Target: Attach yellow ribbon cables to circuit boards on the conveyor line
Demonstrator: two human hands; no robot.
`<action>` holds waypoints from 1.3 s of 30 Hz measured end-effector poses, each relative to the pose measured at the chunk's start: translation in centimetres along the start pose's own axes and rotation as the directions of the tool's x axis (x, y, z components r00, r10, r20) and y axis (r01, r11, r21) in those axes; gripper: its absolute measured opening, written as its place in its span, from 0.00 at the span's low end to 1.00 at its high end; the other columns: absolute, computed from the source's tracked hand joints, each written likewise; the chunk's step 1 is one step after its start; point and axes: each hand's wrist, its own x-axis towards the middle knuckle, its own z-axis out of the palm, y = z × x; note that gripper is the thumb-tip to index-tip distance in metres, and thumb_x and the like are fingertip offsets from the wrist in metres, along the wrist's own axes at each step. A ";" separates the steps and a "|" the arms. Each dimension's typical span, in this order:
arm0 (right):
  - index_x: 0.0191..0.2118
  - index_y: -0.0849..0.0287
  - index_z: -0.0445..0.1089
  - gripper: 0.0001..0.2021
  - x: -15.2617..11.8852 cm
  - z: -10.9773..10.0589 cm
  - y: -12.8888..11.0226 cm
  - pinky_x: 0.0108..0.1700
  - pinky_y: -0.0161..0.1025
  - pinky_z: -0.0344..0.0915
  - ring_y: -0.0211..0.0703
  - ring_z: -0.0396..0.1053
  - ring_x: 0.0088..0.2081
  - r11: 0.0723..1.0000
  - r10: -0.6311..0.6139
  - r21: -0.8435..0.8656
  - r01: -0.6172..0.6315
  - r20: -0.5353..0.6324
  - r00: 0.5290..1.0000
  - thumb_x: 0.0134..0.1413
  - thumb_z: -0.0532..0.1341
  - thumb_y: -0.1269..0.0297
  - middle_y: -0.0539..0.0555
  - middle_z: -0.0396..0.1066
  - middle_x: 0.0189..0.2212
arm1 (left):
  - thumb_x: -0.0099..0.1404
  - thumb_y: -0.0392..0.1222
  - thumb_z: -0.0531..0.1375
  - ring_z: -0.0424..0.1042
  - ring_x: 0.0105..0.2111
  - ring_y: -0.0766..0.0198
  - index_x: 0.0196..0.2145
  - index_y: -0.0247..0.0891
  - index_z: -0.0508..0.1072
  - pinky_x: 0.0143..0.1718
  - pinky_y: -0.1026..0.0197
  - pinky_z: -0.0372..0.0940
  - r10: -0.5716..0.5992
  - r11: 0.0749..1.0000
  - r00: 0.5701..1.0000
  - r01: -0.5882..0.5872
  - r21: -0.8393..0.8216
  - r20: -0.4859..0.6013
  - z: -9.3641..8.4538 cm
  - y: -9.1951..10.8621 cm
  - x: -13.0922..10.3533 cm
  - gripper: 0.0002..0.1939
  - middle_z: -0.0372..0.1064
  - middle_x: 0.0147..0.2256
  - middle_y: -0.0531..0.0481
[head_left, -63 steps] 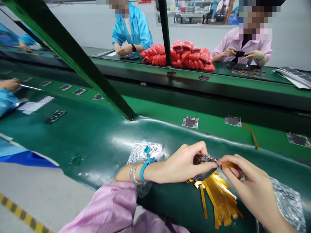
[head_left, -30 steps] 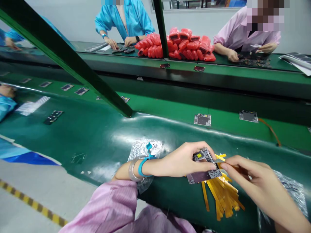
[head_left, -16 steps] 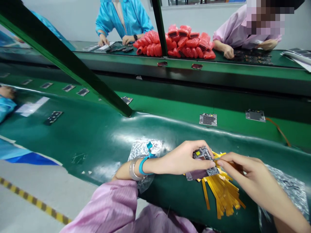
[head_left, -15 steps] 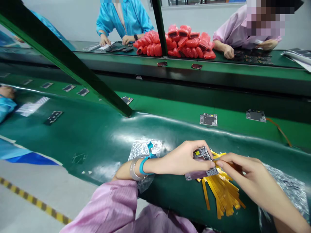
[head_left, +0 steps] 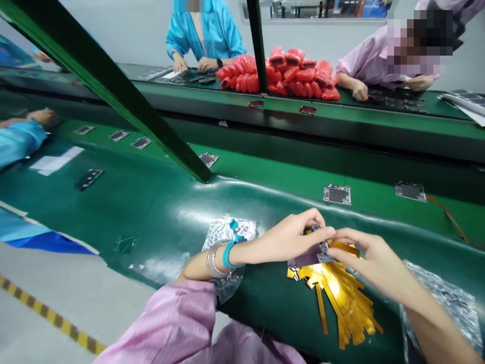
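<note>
My left hand (head_left: 293, 235) is closed on a circuit board (head_left: 307, 258), thumb across its top and fingers behind its far edge. The board is tilted, and the hand hides part of it. At the board's right edge, the thumb and forefinger of my right hand (head_left: 373, 258) are closed around an orange-yellow flex cable (head_left: 345, 247). Whether its end is joined to the board is hidden by the fingers. Below both hands a fanned pile of similar yellow flex cables (head_left: 350, 308) lies on the green mat. A teal wrist strap (head_left: 228, 254) circles my left wrist.
Circuit boards lie along the green belt (head_left: 265, 172), one (head_left: 411, 191) with an orange cable. Silvery bags (head_left: 443, 298) flank my forearms. A slanted green post (head_left: 151, 126) stands left. Beyond are red-wrapped packs (head_left: 280, 76) and co-workers' hands (head_left: 359, 91).
My left thumb has moved up to the board's right edge. My right hand has shifted slightly left, with a yellow cable now showing between its fingers. A co-worker's blue sleeve reaches farther in at left.
</note>
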 end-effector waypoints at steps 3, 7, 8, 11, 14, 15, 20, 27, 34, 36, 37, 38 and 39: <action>0.34 0.58 0.80 0.11 3.2 0.4 -0.1 0.42 0.43 0.75 0.48 0.80 0.37 0.999 -0.027 0.046 0.028 -0.030 0.999 0.58 0.68 0.55 0.54 0.82 0.34 | 0.73 0.58 0.56 0.72 0.39 0.61 0.44 0.40 0.65 0.42 0.58 0.66 0.047 0.994 0.984 -0.029 0.104 -0.174 -1.3 -0.7 0.7 0.17 0.73 0.41 0.48; 0.38 0.64 0.80 0.17 8.8 -0.1 0.4 0.44 0.42 0.73 0.49 0.80 0.39 0.997 -0.050 0.049 0.057 -0.131 0.990 0.59 0.67 0.52 0.55 0.82 0.35 | 0.74 0.51 0.57 0.62 0.62 0.54 0.52 0.39 0.62 0.62 0.50 0.58 0.290 0.930 0.797 -0.104 0.352 -0.530 -3.4 -1.3 1.1 0.16 0.62 0.60 0.38; 0.40 0.66 0.79 0.19 10.3 -0.4 0.6 0.46 0.43 0.73 0.50 0.80 0.42 0.997 -0.058 0.041 0.066 -0.165 0.985 0.63 0.65 0.52 0.55 0.81 0.37 | 0.75 0.50 0.57 0.60 0.64 0.54 0.53 0.40 0.61 0.64 0.49 0.56 0.329 0.917 0.762 -0.116 0.382 -0.558 -3.7 -1.2 1.1 0.16 0.60 0.62 0.38; 0.50 0.66 0.75 0.22 13.9 -1.5 1.2 0.52 0.48 0.71 0.52 0.77 0.50 0.997 -0.081 -0.015 0.080 -0.289 0.954 0.75 0.52 0.52 0.54 0.75 0.48 | 0.75 0.49 0.57 0.59 0.65 0.55 0.53 0.41 0.62 0.66 0.49 0.55 0.345 0.913 0.761 -0.135 0.385 -0.550 -4.3 -0.8 0.7 0.14 0.59 0.63 0.40; 0.58 0.61 0.72 0.18 15.0 -2.3 2.4 0.54 0.53 0.71 0.53 0.74 0.54 0.992 -0.090 -0.116 0.045 -0.425 0.901 0.76 0.53 0.56 0.57 0.70 0.56 | 0.75 0.48 0.57 0.59 0.65 0.55 0.51 0.42 0.65 0.67 0.49 0.54 0.314 0.918 0.809 -0.125 0.377 -0.496 -4.2 -0.3 0.4 0.11 0.61 0.62 0.41; 0.59 0.59 0.71 0.17 14.6 -2.4 2.8 0.54 0.54 0.71 0.53 0.73 0.54 0.988 -0.097 -0.151 0.032 -0.446 0.890 0.74 0.57 0.57 0.58 0.70 0.58 | 0.75 0.47 0.57 0.59 0.65 0.55 0.50 0.42 0.66 0.67 0.49 0.53 0.300 0.920 0.828 -0.121 0.372 -0.473 -4.2 -0.1 0.4 0.10 0.62 0.62 0.42; 0.42 0.56 0.77 0.09 8.1 0.4 4.3 0.46 0.43 0.72 0.44 0.75 0.41 0.957 -0.140 -0.271 0.103 -0.123 0.982 0.70 0.60 0.60 0.53 0.78 0.39 | 0.75 0.46 0.57 0.60 0.65 0.56 0.46 0.42 0.70 0.67 0.50 0.53 0.283 0.920 0.873 -0.130 0.370 -0.397 -4.1 0.1 0.5 0.07 0.64 0.61 0.43; 0.34 0.57 0.73 0.04 3.0 6.3 5.0 0.43 0.44 0.64 0.49 0.73 0.39 0.906 -0.093 -0.390 0.164 0.194 0.976 0.60 0.68 0.70 0.54 0.77 0.35 | 0.75 0.46 0.57 0.63 0.62 0.55 0.43 0.41 0.73 0.67 0.50 0.55 0.267 0.907 0.907 -0.122 0.403 -0.325 -3.9 -0.8 1.2 0.09 0.66 0.60 0.44; 0.35 0.56 0.75 0.09 3.0 5.9 4.9 0.49 0.46 0.59 0.48 0.73 0.43 0.893 -0.108 -0.406 0.193 0.223 0.969 0.69 0.60 0.70 0.53 0.79 0.36 | 0.75 0.47 0.56 0.62 0.63 0.54 0.42 0.41 0.74 0.66 0.48 0.56 0.245 0.895 0.927 -0.103 0.434 -0.285 -4.0 -1.1 1.5 0.10 0.68 0.59 0.45; 0.38 0.56 0.78 0.10 2.8 5.5 4.7 0.51 0.48 0.58 0.49 0.74 0.45 0.897 -0.119 -0.393 0.202 0.226 0.967 0.71 0.59 0.69 0.53 0.80 0.39 | 0.75 0.47 0.57 0.63 0.63 0.54 0.42 0.41 0.74 0.66 0.48 0.56 0.237 0.892 0.933 -0.098 0.440 -0.272 -4.0 -1.1 1.6 0.09 0.70 0.58 0.45; 0.39 0.55 0.79 0.11 2.6 5.3 4.6 0.52 0.49 0.57 0.49 0.73 0.46 0.900 -0.122 -0.385 0.204 0.226 0.967 0.71 0.59 0.68 0.53 0.81 0.40 | 0.75 0.46 0.57 0.64 0.62 0.54 0.42 0.40 0.74 0.66 0.48 0.56 0.233 0.890 0.936 -0.097 0.445 -0.263 -4.1 -1.2 1.7 0.09 0.71 0.57 0.45; 0.40 0.55 0.79 0.11 2.5 5.0 4.4 0.53 0.49 0.58 0.50 0.73 0.47 0.903 -0.125 -0.378 0.204 0.223 0.967 0.71 0.59 0.68 0.53 0.81 0.41 | 0.75 0.45 0.57 0.64 0.62 0.55 0.42 0.40 0.74 0.66 0.48 0.57 0.232 0.887 0.939 -0.096 0.451 -0.255 -4.1 -1.3 1.8 0.09 0.71 0.57 0.45; 0.40 0.54 0.80 0.11 2.3 4.8 4.2 0.53 0.49 0.58 0.50 0.73 0.48 0.907 -0.126 -0.370 0.202 0.219 0.968 0.71 0.59 0.67 0.53 0.81 0.42 | 0.75 0.45 0.57 0.65 0.61 0.55 0.42 0.40 0.74 0.66 0.49 0.57 0.232 0.883 0.941 -0.097 0.458 -0.247 -4.1 -1.4 1.9 0.09 0.72 0.56 0.46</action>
